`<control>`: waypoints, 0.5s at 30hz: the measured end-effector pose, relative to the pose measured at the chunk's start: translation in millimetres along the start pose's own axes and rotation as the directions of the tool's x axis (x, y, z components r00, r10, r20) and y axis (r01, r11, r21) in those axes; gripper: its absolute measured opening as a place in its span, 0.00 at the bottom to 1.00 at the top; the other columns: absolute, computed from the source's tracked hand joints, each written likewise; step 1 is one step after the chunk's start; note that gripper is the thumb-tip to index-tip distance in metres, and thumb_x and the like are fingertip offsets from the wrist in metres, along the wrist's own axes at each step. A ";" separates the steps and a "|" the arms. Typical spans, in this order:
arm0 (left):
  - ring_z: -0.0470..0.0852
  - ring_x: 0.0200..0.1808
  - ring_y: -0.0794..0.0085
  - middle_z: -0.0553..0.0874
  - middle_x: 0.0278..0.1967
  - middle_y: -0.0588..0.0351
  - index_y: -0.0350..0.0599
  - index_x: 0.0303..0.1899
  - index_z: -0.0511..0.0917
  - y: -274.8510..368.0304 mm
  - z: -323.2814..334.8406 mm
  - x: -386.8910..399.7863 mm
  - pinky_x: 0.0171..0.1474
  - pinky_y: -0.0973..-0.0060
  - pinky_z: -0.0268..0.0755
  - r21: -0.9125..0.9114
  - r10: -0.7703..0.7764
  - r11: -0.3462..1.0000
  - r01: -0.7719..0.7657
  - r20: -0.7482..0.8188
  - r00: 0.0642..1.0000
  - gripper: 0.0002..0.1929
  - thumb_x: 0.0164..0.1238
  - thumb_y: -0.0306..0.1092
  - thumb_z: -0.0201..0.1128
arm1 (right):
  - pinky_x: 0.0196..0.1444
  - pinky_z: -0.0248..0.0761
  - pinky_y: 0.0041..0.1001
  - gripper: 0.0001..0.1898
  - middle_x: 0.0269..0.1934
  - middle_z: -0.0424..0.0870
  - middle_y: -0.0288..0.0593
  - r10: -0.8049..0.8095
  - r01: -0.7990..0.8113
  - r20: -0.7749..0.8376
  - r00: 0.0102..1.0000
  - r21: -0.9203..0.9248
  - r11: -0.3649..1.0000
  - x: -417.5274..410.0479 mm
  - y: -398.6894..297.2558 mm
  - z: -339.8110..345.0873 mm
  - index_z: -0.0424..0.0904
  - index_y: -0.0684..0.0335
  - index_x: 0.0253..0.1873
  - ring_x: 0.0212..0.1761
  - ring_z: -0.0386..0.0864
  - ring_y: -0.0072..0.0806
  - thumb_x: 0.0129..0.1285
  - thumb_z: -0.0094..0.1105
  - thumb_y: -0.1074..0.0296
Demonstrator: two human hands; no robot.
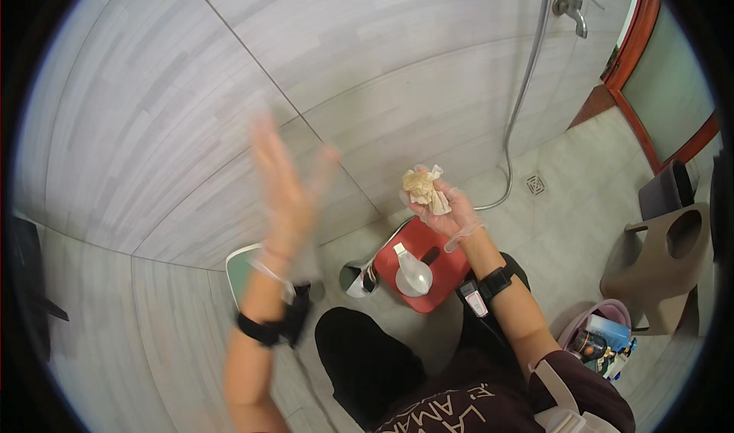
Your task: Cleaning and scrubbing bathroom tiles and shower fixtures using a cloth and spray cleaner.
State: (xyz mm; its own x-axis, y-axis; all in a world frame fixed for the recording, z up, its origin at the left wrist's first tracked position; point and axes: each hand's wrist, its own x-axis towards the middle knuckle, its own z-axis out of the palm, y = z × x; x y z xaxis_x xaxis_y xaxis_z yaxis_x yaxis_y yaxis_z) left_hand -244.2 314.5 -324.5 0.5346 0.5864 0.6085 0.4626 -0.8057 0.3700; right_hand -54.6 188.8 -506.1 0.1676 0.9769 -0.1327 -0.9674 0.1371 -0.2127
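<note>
My left hand (pixel 289 186), blurred by motion, is raised before the tiled wall with its fingers apart and nothing in it. A clear glove cuff shows at its wrist. My right hand (pixel 450 212), in a clear thin glove, holds a crumpled yellowish paper or cloth (pixel 425 187), palm up. Below it stands a red stool (pixel 440 278), on which lies a clear plastic squeeze bottle (pixel 414 275) with a white tip. A green board or seat with a white rim (pixel 241 269) is partly hidden behind my left forearm.
A metal shower hose (pixel 524 97) hangs from above and curls on the floor near a drain (pixel 536 184). A tap (pixel 572 11) is on the wall. At right are a brown plastic stool (pixel 659 272), a dark bin (pixel 665 192) and a pink basin (pixel 573 324) of bottles.
</note>
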 end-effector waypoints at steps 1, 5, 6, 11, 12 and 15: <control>0.44 0.72 0.42 0.49 0.69 0.31 0.27 0.68 0.44 4.9 17.0 -43.2 0.71 0.57 0.39 -0.173 -0.075 0.979 0.107 0.182 0.980 0.49 0.59 0.51 0.65 | 0.62 0.68 0.38 0.20 0.59 0.71 0.46 0.027 -0.027 0.061 0.998 0.000 1.000 -0.5 2.8 -7.5 0.64 0.61 0.64 0.60 0.70 0.36 0.70 0.46 0.61; 0.42 0.72 0.45 0.46 0.69 0.30 0.22 0.67 0.37 31.1 54.0 -174.5 0.72 0.61 0.38 -0.223 -0.204 0.851 0.475 0.694 0.691 0.59 0.49 0.53 0.71 | 0.62 0.67 0.39 0.21 0.58 0.71 0.46 0.054 -0.054 -0.006 0.998 0.050 0.997 -6.9 31.2 -15.1 0.65 0.59 0.64 0.60 0.70 0.36 0.71 0.44 0.56; 0.42 0.72 0.45 0.46 0.69 0.30 0.22 0.67 0.37 41.0 57.8 -182.8 0.72 0.61 0.38 -0.219 -0.210 0.847 0.485 0.701 0.682 0.59 0.49 0.53 0.71 | 0.62 0.67 0.39 0.21 0.58 0.71 0.46 0.060 -0.059 -0.017 0.998 0.056 0.997 -10.9 35.3 -20.0 0.65 0.59 0.64 0.60 0.70 0.36 0.71 0.44 0.56; 0.68 0.61 0.53 0.66 0.59 0.40 0.34 0.67 0.45 57.3 93.6 -212.3 0.61 0.63 0.63 -0.392 -0.371 0.705 0.591 0.507 0.778 0.58 0.40 0.46 0.79 | 0.57 0.68 0.36 0.22 0.57 0.72 0.44 0.242 -0.240 -0.005 0.970 -0.145 0.960 -6.3 50.6 -31.0 0.66 0.56 0.64 0.57 0.72 0.35 0.72 0.40 0.51; 0.74 0.54 0.57 0.72 0.53 0.45 0.39 0.64 0.54 62.6 97.3 -212.6 0.56 0.64 0.67 -0.403 -0.382 0.733 0.548 0.423 0.822 0.48 0.43 0.43 0.77 | 0.56 0.69 0.36 0.21 0.56 0.73 0.44 0.288 -0.285 -0.010 0.958 -0.179 0.942 -7.8 51.4 -33.1 0.66 0.56 0.64 0.55 0.73 0.35 0.73 0.40 0.52; 0.76 0.52 0.59 0.76 0.50 0.48 0.40 0.60 0.61 51.2 112.2 -209.1 0.55 0.65 0.68 -0.390 -0.431 0.720 0.574 0.397 0.810 0.39 0.47 0.39 0.73 | 0.55 0.69 0.36 0.22 0.56 0.74 0.44 0.321 -0.320 -0.020 0.947 -0.172 0.932 -8.0 58.0 -41.9 0.66 0.55 0.64 0.54 0.74 0.35 0.73 0.39 0.50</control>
State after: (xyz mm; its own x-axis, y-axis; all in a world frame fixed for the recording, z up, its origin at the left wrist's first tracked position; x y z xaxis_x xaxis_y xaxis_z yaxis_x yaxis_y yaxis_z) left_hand -253.0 160.0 -511.6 0.5146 0.8557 0.0549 0.3643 -0.2761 0.8894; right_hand -104.1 182.1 -557.9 -0.1483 0.9656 -0.2136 -0.9224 -0.2129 -0.3223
